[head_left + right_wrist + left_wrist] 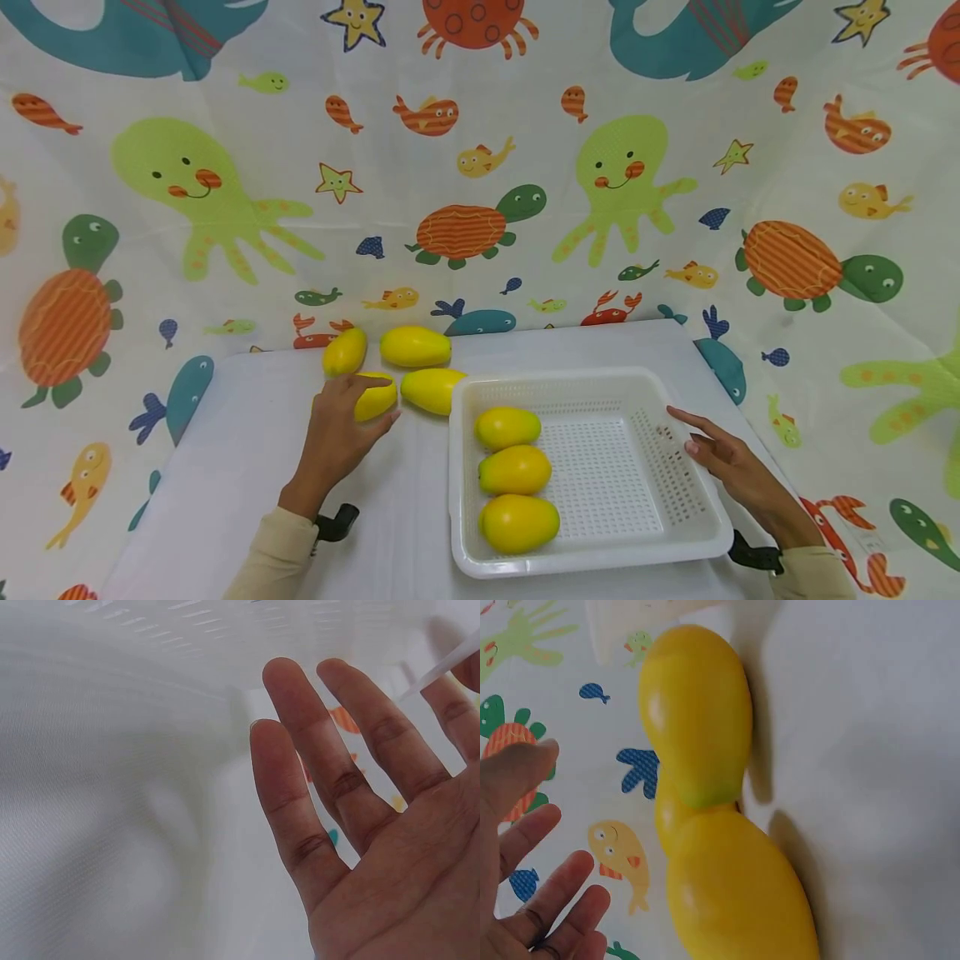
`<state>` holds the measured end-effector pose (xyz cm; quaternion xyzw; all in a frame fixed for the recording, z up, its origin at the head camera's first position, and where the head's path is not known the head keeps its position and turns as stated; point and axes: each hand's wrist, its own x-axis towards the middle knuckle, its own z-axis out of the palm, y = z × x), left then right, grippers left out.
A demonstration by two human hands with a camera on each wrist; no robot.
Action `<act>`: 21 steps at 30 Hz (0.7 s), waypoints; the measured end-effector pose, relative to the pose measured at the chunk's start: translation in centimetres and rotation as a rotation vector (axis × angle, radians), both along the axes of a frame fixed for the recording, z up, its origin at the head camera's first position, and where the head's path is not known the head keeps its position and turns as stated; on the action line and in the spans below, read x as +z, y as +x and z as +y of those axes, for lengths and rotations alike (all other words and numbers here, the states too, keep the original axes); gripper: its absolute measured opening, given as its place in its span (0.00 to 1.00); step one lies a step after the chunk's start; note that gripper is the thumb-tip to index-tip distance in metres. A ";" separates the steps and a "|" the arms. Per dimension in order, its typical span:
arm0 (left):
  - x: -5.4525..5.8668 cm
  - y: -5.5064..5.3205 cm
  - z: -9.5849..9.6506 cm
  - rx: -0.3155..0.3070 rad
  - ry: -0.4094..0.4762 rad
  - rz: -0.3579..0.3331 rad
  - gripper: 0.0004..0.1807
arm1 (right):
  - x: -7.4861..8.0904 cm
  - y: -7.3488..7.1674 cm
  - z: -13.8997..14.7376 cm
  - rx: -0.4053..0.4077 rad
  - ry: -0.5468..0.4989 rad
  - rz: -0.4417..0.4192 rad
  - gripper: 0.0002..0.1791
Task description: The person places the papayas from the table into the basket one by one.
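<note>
My left hand (339,425) reaches over a yellow oval fruit (377,398) on the table, its fingers spread. The left wrist view shows these fingers (559,900) apart from the nearest fruit (735,892) and another fruit (697,712) with a greenish end. Three more fruits lie close by: one at the far left (346,352), one behind (415,347) and one beside the basket (431,391). At the right rim of the white basket (585,567), my right hand (738,475) rests with loosely extended fingers. Its straight fingers (281,769) show beneath the basket's rim in the right wrist view.
Inside the basket, three yellow fruits stand in a column along the left side: far (507,428), middle (516,470) and near (519,524). A white cloth covers the table (217,467). Behind it hangs a curtain (517,142) printed with sea animals.
</note>
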<state>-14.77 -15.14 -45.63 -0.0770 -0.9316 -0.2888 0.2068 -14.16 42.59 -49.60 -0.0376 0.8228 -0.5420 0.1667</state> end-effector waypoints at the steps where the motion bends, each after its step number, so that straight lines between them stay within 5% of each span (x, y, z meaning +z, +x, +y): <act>1: -0.2 -0.2 -0.3 0.006 0.001 0.002 0.24 | 0.0 0.0 0.0 0.001 -0.001 0.002 0.35; 21: -1.8 -2.1 -4.4 0.039 -0.118 -0.111 0.33 | -0.1 0.0 0.1 0.003 0.002 0.000 0.33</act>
